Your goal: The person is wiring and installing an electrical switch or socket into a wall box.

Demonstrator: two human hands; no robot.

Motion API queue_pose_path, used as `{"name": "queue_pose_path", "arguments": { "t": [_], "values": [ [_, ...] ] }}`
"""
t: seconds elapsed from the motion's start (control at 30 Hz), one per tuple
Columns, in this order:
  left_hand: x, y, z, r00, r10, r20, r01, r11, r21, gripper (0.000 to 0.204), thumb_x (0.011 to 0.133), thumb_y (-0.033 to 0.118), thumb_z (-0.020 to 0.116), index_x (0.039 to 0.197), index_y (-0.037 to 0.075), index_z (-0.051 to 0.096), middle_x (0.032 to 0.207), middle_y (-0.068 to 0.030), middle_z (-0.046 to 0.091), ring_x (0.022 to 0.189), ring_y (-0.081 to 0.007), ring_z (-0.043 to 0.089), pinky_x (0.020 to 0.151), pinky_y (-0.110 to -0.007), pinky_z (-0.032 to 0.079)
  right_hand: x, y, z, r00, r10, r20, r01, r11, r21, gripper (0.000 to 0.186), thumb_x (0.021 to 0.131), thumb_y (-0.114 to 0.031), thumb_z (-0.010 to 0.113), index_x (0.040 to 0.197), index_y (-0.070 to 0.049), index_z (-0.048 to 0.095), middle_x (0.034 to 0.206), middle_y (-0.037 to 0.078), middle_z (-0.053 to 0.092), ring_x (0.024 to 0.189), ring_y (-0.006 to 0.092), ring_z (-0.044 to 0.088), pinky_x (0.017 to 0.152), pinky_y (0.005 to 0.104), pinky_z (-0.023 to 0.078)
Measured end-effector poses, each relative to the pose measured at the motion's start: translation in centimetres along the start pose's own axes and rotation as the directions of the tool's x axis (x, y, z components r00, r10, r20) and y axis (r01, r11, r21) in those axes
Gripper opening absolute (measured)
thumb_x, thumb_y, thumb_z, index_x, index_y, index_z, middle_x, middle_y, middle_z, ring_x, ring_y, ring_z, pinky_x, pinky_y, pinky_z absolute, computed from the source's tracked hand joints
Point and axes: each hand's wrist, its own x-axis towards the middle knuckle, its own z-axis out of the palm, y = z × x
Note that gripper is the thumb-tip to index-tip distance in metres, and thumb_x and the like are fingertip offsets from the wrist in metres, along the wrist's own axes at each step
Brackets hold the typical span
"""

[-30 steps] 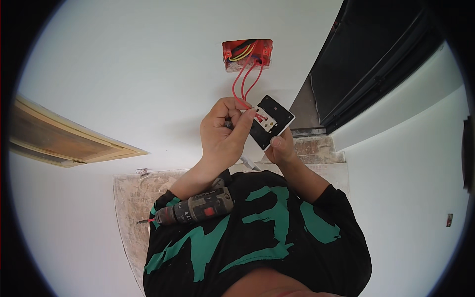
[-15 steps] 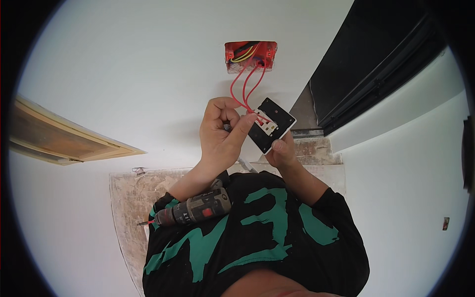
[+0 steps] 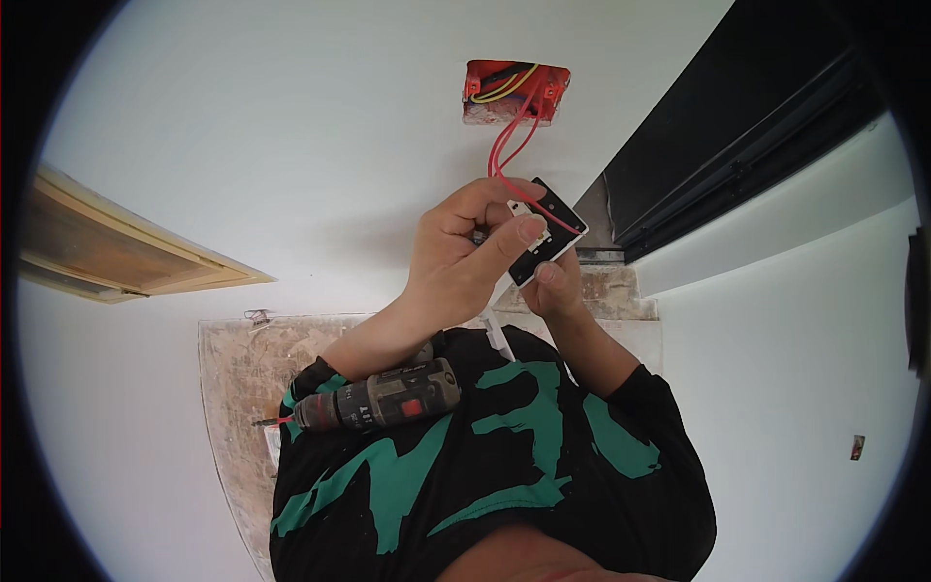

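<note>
A wall switch with a black back and white front edge (image 3: pixel 564 202) is held in front of me, its back facing up. My right hand (image 3: pixel 558 286) grips its near corner, thumb on the back. The left hand (image 3: pixel 461 247) is closed over the white terminal block (image 3: pixel 541 239), with the thumb pressed on it and the fingers at the far side. Red wires (image 3: pixel 502 145) run from the red wall box (image 3: pixel 517 94) down to the switch. One lies across the black back, its tip near the right edge. The other ends are hidden by my left fingers.
A cordless drill (image 3: pixel 378 400) with a bit lies against my shirt below the left forearm. Yellow and dark wires sit inside the wall box. A wood-framed panel (image 3: pixel 136 242) is at the left, and a dark panel (image 3: pixel 718 136) at the right.
My left hand has moved right, from pinching the red wires to closing over the terminal block. One wire now crosses the switch's back toward its right edge.
</note>
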Motion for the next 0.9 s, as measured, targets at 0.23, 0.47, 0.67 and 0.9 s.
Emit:
{"name": "queue_pose_path", "arguments": {
  "t": [0.23, 0.47, 0.67, 0.9],
  "values": [
    [-0.1, 0.3, -0.6, 0.996, 0.015, -0.085, -0.011, 0.999, 0.041, 0.01, 0.092, 0.003, 0.058, 0.101, 0.002, 0.061, 0.068, 0.004, 0.049, 0.06, -0.0039, 0.038, 0.057, -0.017, 0.029, 0.2, -0.1, 0.5, 0.999, -0.021, -0.032, 0.022, 1.0, 0.006, 0.077, 0.075, -0.019, 0.076, 0.14, -0.002, 0.038, 0.128, 0.013, 0.057, 0.114, 0.0241, 0.058, 0.1, 0.0345, 0.046],
    [0.2, 0.3, 0.2, 0.999, 0.04, -0.033, -0.039, 0.999, 0.017, 0.006, 0.091, 0.002, 0.058, 0.096, 0.003, 0.061, 0.066, 0.0052, 0.046, 0.059, -0.0038, 0.035, 0.056, -0.017, 0.029, 0.1, 0.0, -0.6, 1.0, 0.008, 0.019, -0.009, 1.0, 0.023, 0.081, 0.074, -0.018, 0.077, 0.141, -0.001, 0.036, 0.133, 0.016, 0.054, 0.12, 0.0275, 0.055, 0.105, 0.0374, 0.043],
    [0.1, -0.9, -1.4, 0.99, 0.054, -0.129, -0.025, 0.977, 0.214, 0.006, 0.089, 0.001, 0.059, 0.094, 0.004, 0.061, 0.062, 0.0052, 0.044, 0.056, -0.0045, 0.034, 0.053, -0.018, 0.029, 0.3, -0.9, 0.9, 0.999, 0.034, -0.023, -0.035, 0.999, -0.026, 0.085, 0.07, -0.017, 0.076, 0.14, -0.009, 0.03, 0.138, 0.019, 0.047, 0.125, 0.0304, 0.048, 0.107, 0.042, 0.035],
    [0.0, -0.9, -1.1, 0.985, 0.106, -0.139, -0.043, 0.919, 0.391, 0.007, 0.087, -0.001, 0.06, 0.092, 0.003, 0.061, 0.059, 0.0047, 0.041, 0.052, -0.0057, 0.033, 0.049, -0.021, 0.029, 0.1, -0.9, 0.7, 0.998, 0.035, -0.06, -0.038, 0.998, -0.051, 0.089, 0.067, -0.016, 0.08, 0.14, -0.009, 0.029, 0.139, 0.021, 0.047, 0.125, 0.0318, 0.048, 0.108, 0.0428, 0.035]
  ]
}}
